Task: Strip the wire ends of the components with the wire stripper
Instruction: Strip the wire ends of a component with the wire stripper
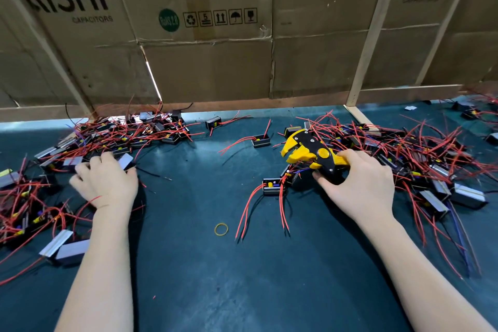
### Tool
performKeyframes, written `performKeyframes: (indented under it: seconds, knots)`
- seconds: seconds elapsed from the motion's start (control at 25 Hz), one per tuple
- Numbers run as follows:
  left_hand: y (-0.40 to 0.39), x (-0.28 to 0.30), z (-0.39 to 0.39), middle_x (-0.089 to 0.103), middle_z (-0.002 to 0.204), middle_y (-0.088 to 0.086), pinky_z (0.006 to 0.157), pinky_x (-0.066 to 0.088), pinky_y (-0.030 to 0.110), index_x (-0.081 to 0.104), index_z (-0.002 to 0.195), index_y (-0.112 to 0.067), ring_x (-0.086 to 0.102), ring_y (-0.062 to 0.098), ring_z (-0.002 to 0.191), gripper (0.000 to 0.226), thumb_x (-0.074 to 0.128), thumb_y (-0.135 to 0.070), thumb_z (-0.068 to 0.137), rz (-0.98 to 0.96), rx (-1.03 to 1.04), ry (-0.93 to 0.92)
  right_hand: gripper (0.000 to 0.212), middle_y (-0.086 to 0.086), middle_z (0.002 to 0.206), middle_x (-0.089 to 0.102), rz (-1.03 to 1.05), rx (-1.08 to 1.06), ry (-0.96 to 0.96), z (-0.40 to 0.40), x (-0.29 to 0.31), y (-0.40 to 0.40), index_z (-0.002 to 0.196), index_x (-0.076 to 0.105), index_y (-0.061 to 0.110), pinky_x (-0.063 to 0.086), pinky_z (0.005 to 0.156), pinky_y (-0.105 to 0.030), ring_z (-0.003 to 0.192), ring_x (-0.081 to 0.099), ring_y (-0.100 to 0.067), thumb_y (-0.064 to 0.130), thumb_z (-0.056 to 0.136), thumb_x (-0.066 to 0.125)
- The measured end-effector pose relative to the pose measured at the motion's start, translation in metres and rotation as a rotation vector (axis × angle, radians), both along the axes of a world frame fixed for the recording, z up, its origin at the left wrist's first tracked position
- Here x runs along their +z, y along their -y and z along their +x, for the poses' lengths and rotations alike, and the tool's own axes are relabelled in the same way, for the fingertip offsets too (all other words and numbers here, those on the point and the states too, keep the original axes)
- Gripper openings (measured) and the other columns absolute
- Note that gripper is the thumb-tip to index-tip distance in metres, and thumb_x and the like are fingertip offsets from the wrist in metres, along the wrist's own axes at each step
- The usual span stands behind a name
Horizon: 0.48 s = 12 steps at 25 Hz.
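Rubber band (221, 229): nearest us, a yellow loop lay alone on the dark green mat (188, 277), between our forearms.
Component near the tool: a small black boxed component (270, 186) lay just left of our right hand, its red leads (246, 213) trailing toward us.
Right hand (361, 183): we held it curled round the handles of the yellow-and-black wire stripper (310, 152), whose jaws stood apart, pointing left and away; we judged no wire lay in them.
Left hand (105, 180): it rested palm down at the edge of the left heap of components (121, 137), fingers bent into the pile; whether they pinched a part we could not tell.
Right heap (420, 153): more components and tangled red leads lay beyond the tool.
Backdrop: cardboard cartons (204, 35) closed the bench's far side.
Advice: we judged it best to free one lead, seat its end squarely in the jaws, then squeeze.
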<state>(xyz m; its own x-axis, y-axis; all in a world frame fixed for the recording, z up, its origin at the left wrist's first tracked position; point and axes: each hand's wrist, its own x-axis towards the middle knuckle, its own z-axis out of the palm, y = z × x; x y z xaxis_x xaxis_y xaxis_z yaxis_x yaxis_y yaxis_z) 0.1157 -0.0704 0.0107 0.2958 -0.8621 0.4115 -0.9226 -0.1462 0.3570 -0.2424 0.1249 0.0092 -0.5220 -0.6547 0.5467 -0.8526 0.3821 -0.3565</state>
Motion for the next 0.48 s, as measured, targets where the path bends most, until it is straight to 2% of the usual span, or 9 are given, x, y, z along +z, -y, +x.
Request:
performKeyframes:
  seconds: [0.2, 0.36, 0.48]
  knots:
    - [-0.003, 0.001, -0.005, 0.053, 0.133, 0.025, 0.103, 0.028, 0.047, 0.056, 0.129, -0.009, 0.036, 0.039, 0.130, 0.043, 0.066, -0.025, 0.090, 0.136, -0.101, 0.034, 0.045, -0.002, 0.092, 0.066, 0.012, 0.016, -0.006, 0.000, -0.001, 0.001, 0.094, 0.065, 0.019, 0.041, 0.080, -0.040, 0.093, 0.061, -0.031, 0.055, 0.070, 0.075]
    - [-0.015, 0.009, -0.032, 0.070, 0.108, 0.012, 0.092, 0.035, 0.041, 0.061, 0.108, -0.017, 0.060, 0.034, 0.109, 0.020, 0.064, -0.019, 0.088, 0.102, -0.344, 0.120, 0.046, -0.002, 0.091, 0.066, 0.033, 0.014, -0.026, 0.001, -0.002, 0.000, 0.095, 0.065, 0.018, 0.040, 0.078, -0.040, 0.092, 0.061, -0.031, 0.055, 0.070, 0.075]
    - [-0.027, 0.015, -0.058, 0.067, 0.104, 0.010, 0.083, 0.041, 0.043, 0.061, 0.103, -0.014, 0.061, 0.036, 0.102, 0.025, 0.070, -0.009, 0.080, -0.045, -0.500, 0.119, 0.046, -0.002, 0.091, 0.066, 0.027, 0.018, -0.024, 0.000, -0.001, 0.000, 0.095, 0.066, 0.018, 0.040, 0.078, -0.040, 0.092, 0.061, -0.031, 0.054, 0.069, 0.076]
